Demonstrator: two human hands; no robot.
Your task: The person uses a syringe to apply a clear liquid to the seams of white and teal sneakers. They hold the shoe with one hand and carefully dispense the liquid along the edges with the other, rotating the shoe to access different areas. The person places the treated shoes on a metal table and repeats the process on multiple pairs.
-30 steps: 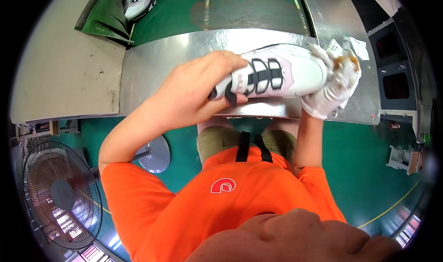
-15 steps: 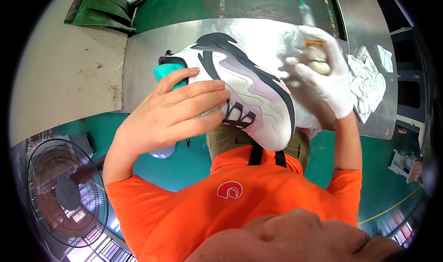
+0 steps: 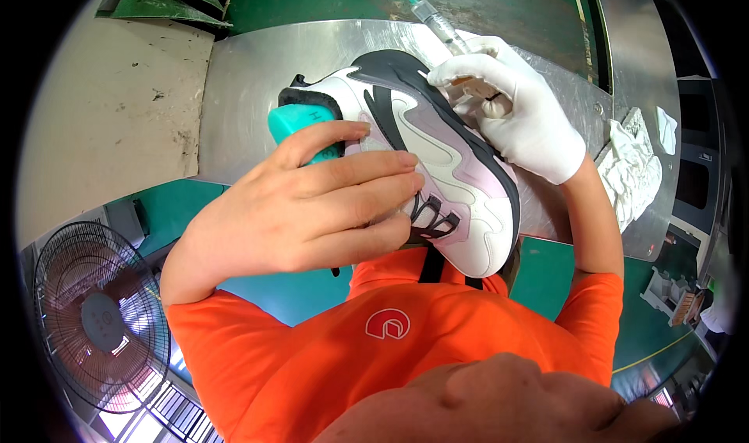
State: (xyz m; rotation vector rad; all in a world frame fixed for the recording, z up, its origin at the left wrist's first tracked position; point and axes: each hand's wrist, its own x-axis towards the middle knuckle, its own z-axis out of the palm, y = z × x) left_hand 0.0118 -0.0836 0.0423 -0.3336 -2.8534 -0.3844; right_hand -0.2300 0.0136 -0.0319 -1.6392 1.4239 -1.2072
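A person steadies a white, lilac and black chunky-soled sports shoe (image 3: pixel 449 150) over the near edge of a shiny metal tabletop (image 3: pixel 253 76).
Dark characters mark the teal, smooth-surfaced shoe last (image 3: pixel 292 119) filling the collar, partly covered by fingers; a white-outlined emblem (image 3: pixel 388 324) sits on the orange short-sleeved shirt (image 3: pixel 312 349). The shoe is tilted sideways, its toe toward the wearer, showing wavy white and lilac panels, black lacing and a dark strip along the sole edge. The bare left hand (image 3: pixel 292 209) grips it, fingers long and slightly parted, thumb hidden. The white-gloved right hand (image 3: pixel 527 111) curls beside the sole, closed around a clear, teal-tipped syringe (image 3: pixel 439 26) and a brownish object too obscured to identify.
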